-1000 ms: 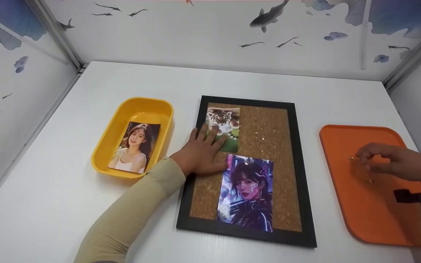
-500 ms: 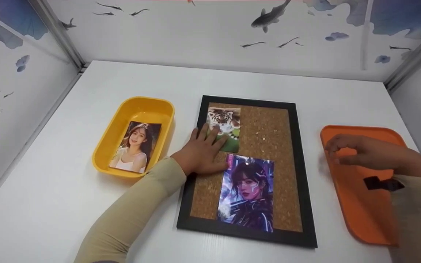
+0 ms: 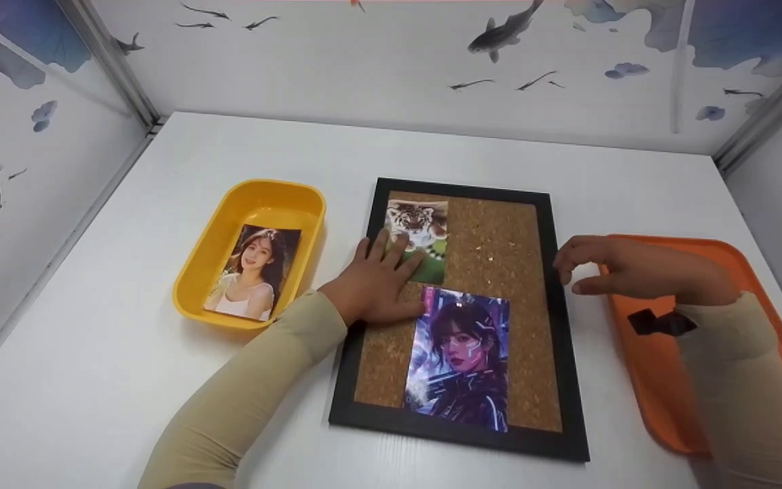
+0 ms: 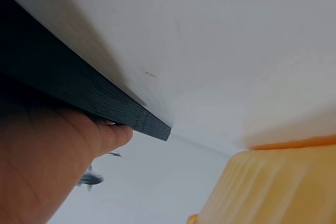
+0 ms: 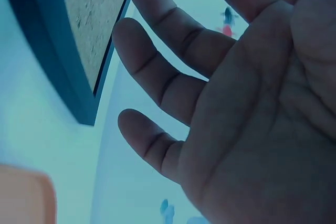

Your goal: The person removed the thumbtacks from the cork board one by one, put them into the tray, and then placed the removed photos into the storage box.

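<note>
A black-framed cork board point(image 3: 532, 339) bears a tiger picture point(image 3: 419, 216) at upper left and a purple portrait point(image 3: 459, 367) lower down. My left hand point(image 3: 379, 288) lies spread over its left side, fingers on the tiger picture, thumb beside the portrait; in the left wrist view the hand point(image 4: 47, 156) rests against the black frame point(image 4: 79, 85). At the frame's right edge hovers my right hand point(image 3: 635, 268), thumb and index tips close together; anything tiny between them cannot be made out. The right wrist view shows the hand's point(image 5: 236, 108) other fingers loosely bent near the frame point(image 5: 52, 61).
Left of the board stands a yellow tray point(image 3: 194, 272) holding a photo point(image 3: 245, 275) of a person in white. An orange tray point(image 3: 662, 401) lies at the right, partly under my right arm. Printed walls point(image 3: 364, 68) stand behind and beside the white table point(image 3: 79, 326).
My right hand has moved left from over the orange tray to the board's right edge. My left hand has stayed in place on the board.
</note>
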`<act>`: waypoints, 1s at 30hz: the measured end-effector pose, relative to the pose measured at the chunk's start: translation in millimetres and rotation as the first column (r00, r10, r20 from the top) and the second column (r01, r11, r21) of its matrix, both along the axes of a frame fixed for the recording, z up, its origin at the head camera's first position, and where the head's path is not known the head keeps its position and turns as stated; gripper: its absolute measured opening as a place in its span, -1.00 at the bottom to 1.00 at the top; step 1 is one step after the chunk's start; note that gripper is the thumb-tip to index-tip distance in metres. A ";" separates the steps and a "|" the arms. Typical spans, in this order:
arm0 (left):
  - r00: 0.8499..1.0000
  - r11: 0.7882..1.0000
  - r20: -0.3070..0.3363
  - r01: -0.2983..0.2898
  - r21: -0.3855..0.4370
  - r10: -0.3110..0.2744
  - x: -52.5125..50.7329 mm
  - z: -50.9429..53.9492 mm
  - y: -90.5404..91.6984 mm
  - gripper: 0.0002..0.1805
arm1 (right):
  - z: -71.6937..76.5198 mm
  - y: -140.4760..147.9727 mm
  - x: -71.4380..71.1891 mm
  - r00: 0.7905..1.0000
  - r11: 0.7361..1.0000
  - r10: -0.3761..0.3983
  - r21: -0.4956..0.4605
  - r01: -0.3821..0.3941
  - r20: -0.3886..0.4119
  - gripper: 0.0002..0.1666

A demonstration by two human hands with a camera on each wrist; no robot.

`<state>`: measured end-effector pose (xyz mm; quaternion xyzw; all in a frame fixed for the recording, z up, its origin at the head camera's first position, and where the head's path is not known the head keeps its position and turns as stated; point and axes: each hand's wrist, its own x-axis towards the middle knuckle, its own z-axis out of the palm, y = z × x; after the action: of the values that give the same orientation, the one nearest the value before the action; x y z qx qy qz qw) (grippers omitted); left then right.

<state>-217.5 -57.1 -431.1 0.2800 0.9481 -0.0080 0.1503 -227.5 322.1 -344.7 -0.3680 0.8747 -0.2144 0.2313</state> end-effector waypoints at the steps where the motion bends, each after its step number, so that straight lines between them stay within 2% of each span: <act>1: 1.000 1.000 0.001 0.000 -0.001 0.000 -0.1 0.1 -0.2 0.01 | 0.8 -4.4 -2.0 1.000 1.000 0.005 0.000 -0.005 0.012 -0.86; 4: 1.000 1.000 0.002 0.003 0.000 -0.003 -0.4 0.4 -0.4 0.02 | 3.4 -17.0 -7.4 0.999 1.000 0.018 -0.001 -0.017 0.036 -0.85; 10: 1.000 1.000 -0.003 0.007 -0.004 -0.007 -1.6 -1.0 -0.5 0.03 | 5.1 -36.4 -18.8 0.998 0.999 0.053 -0.007 -0.053 0.025 -0.78; 18: 1.000 1.000 -0.006 0.010 -0.003 -0.010 -0.9 -1.8 -0.4 0.03 | -3.6 -52.7 -34.0 0.998 0.998 0.056 -0.040 -0.055 0.035 -0.77; 22: 1.000 1.000 0.001 0.009 -0.011 -0.009 -0.1 -0.4 -0.2 0.02 | -8.1 -61.1 -42.3 0.995 0.995 0.070 -0.075 -0.065 0.069 -0.82; 25: 1.000 1.000 0.002 0.008 -0.012 -0.008 -0.1 0.5 0.2 0.03 | -11.0 -68.6 -47.0 0.994 0.997 0.049 -0.072 -0.042 0.097 -0.83; 30: 1.000 1.000 -0.004 0.004 -0.013 -0.004 -0.5 0.0 0.3 0.03 | -15.2 -81.0 -52.2 0.996 0.994 0.055 -0.097 -0.048 0.067 -0.83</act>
<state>-218.1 -56.8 -431.1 0.2808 0.9478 -0.0149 0.1500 -279.7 241.1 -359.9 -0.3934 0.8452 -0.2623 0.2491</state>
